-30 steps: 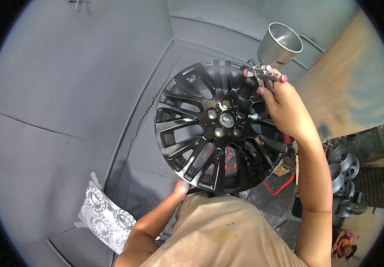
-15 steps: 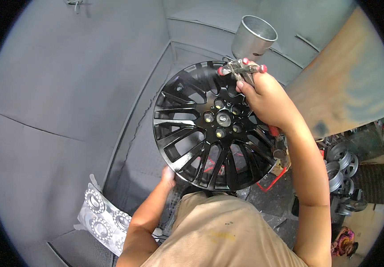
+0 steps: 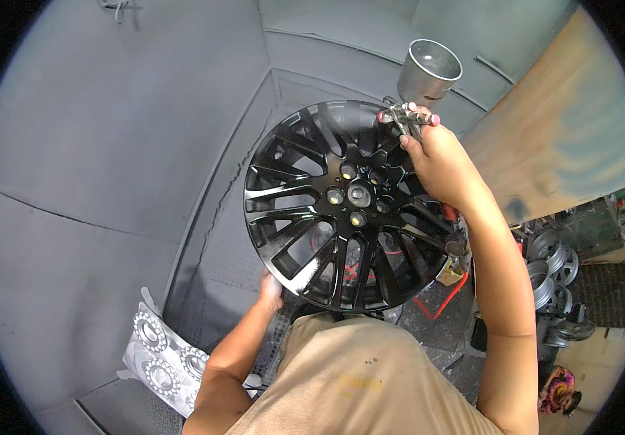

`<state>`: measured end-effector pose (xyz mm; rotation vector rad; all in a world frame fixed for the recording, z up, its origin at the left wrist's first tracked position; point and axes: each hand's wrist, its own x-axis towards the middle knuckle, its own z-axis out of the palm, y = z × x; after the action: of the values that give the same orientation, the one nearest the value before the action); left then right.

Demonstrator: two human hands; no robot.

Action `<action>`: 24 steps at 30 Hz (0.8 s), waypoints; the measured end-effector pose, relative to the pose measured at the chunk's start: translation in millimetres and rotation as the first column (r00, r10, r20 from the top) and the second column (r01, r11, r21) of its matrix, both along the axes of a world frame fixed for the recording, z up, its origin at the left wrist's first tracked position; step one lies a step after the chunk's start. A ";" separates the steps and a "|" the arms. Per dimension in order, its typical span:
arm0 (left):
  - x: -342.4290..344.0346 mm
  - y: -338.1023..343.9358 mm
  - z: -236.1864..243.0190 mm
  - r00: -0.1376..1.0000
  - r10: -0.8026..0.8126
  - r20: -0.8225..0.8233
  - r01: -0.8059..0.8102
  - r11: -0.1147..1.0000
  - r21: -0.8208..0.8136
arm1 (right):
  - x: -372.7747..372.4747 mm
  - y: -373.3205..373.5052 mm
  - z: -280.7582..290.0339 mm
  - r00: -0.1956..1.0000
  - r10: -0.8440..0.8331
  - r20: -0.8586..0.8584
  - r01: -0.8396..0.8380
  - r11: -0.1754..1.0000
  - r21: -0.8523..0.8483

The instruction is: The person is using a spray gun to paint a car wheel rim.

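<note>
A glossy black multi-spoke alloy wheel (image 3: 338, 268) fills the middle of the view, its face toward me, with yellowish spots in several bolt holes. My left hand (image 3: 272, 291) is at its lower left edge, closed on the rim; the fingers are mostly hidden behind it. In my right hand (image 3: 439, 148), closed around its grip, is a spray gun (image 3: 408, 117) with red-ended knobs and a silver paint cup (image 3: 430, 76) on top. The gun is over the wheel's upper right part. A faint haze blurs the rim near it.
Grey booth walls (image 3: 109, 123) stand to the left and ahead. A paint-stained tan panel (image 3: 566, 130) leans at upper right. Several silver wheels (image 3: 544, 250) are stacked at right, near a red hose (image 3: 443, 301). A printed sheet (image 3: 156, 359) is at lower left.
The wheel has turned slightly counterclockwise. My right hand and the spray gun have shifted a little right and down in the view. My left hand stays at the rim.
</note>
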<state>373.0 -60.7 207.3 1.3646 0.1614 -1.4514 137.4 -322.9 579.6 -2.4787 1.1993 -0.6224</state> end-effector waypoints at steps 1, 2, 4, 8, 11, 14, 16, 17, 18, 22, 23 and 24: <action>-4.2 0.1 3.9 1.000 -0.003 -0.001 0.003 1.000 0.000 | -1.6 -1.6 -2.5 0.998 0.055 0.044 -0.051 0.996 -0.071; -9.2 0.8 7.4 1.000 -0.008 -0.003 0.008 1.000 -0.007 | -4.8 -1.1 -2.9 0.998 0.050 0.044 -0.047 0.996 -0.072; -14.5 4.3 12.2 1.000 0.006 0.001 -0.006 1.000 -0.016 | -0.8 4.5 4.4 0.994 0.081 0.072 -0.084 0.996 0.042; -22.0 9.7 9.9 1.000 0.002 0.006 -0.002 1.000 -0.014 | 6.1 19.9 39.6 0.992 0.084 0.093 -0.107 0.955 0.278; -28.5 19.5 1.3 0.997 0.013 -0.074 -0.015 0.999 -0.029 | 12.7 22.6 45.8 0.992 0.074 0.103 -0.103 0.944 0.312; -34.1 17.1 -0.9 0.994 0.009 -0.111 -0.013 0.999 -0.034 | 16.1 11.1 37.1 0.999 0.052 -0.004 -0.050 0.983 0.176; -36.1 27.2 -19.2 0.988 0.040 -0.150 -0.046 0.998 -0.034 | 19.7 3.2 23.8 0.997 0.083 0.002 -0.083 0.996 0.019; -34.8 34.5 -31.9 0.988 0.045 -0.150 -0.051 0.998 -0.036 | 21.5 3.0 22.2 0.996 0.088 0.002 -0.088 0.996 0.017; -35.6 38.9 -40.5 0.995 0.008 -0.097 -0.010 1.000 -0.024 | 21.3 1.6 18.4 0.998 0.057 0.017 -0.057 0.998 0.026; -33.1 44.5 -52.7 0.996 -0.082 0.030 0.083 0.996 -0.035 | 19.2 -8.5 3.4 0.999 0.025 0.040 -0.024 1.000 -0.018; -37.4 43.5 -47.8 0.988 -0.083 0.127 0.095 0.991 -0.090 | 16.9 -8.9 3.0 0.999 0.024 0.036 -0.024 1.000 -0.016; -33.0 51.7 -63.1 0.961 -0.096 0.258 0.136 0.980 -0.143 | 21.5 -4.9 11.9 1.000 0.007 -0.012 -0.008 1.000 -0.020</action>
<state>340.0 -9.0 144.1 1.4291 -0.1981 -1.3423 159.0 -327.7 591.5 -2.5054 1.1932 -0.6209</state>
